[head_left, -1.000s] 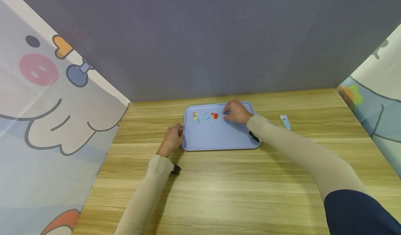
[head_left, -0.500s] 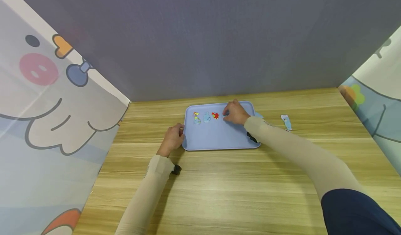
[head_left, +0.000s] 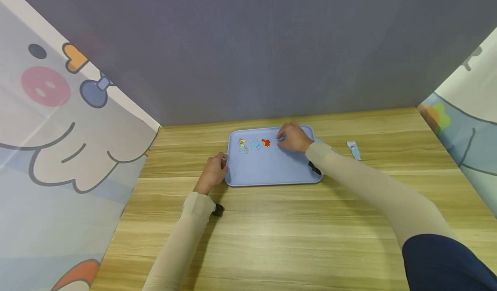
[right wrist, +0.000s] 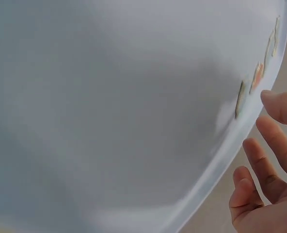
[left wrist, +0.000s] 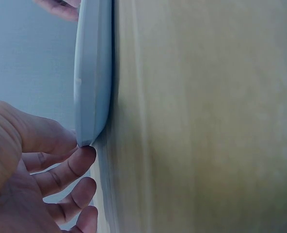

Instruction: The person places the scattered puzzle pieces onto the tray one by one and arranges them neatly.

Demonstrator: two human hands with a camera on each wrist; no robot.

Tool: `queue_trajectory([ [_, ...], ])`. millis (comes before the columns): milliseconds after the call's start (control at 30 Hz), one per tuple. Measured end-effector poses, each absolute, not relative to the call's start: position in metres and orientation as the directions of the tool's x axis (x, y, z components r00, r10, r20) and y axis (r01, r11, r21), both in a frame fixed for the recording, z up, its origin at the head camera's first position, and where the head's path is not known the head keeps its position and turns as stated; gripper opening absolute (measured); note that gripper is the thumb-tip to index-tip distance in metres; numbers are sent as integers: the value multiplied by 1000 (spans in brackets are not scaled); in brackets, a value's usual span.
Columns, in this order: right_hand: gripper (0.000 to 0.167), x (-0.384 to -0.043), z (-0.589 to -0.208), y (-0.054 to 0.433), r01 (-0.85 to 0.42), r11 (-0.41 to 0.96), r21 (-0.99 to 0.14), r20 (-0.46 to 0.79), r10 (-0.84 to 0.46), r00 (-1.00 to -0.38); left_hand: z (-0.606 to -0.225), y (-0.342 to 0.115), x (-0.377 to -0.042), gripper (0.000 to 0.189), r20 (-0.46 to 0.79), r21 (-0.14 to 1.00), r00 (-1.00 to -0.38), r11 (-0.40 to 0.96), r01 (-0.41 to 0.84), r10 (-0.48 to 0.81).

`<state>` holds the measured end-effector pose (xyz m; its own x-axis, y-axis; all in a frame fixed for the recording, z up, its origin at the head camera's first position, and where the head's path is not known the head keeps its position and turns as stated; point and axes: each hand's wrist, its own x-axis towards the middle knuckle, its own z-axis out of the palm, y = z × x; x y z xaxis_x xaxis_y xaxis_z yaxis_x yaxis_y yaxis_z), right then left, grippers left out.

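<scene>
The left hand pinches the near-left edge of a pale blue tray between thumb and fingers. Over the tray's far right part is the right hand, its fingers loosely bent and apart in the right wrist view. Just beside those fingertips a small light blue cutout piece lies on the tray, partly hidden by the hand in the head view. Left of it, in a row, are a red cutout, a light blue cutout and a yellow and blue cutout.
Right of the tray, a light blue and white cutout lies on the wooden table. Another light blue piece peeks out behind the right forearm. A grey panel rises behind the table, with printed cartoon panels on both sides.
The right fingers have come slightly away from the light blue piece at their tips, and more of it shows on the tray. The left hand stays at the tray's edge.
</scene>
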<state>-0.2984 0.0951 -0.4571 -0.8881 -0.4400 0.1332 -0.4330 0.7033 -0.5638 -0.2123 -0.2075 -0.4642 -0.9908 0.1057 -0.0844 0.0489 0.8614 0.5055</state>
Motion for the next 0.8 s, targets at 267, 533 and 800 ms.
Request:
queue_trajectory([
  [267,18,-297,-452,115,-453,711,-537,153,-446,-882,-464,-207,-212,34,-62,502,-992,862,65,111],
  [533,22,-292,-446,138,-455,713,-533,151,-449,-881,-464,-207,-211,35,-63,506,-991,860,68,116],
  [800,24,-288,-442,168,-411,729,-547,129,-411,-902,-464,-208,-211,35,-72,499,-991,865,59,110],
])
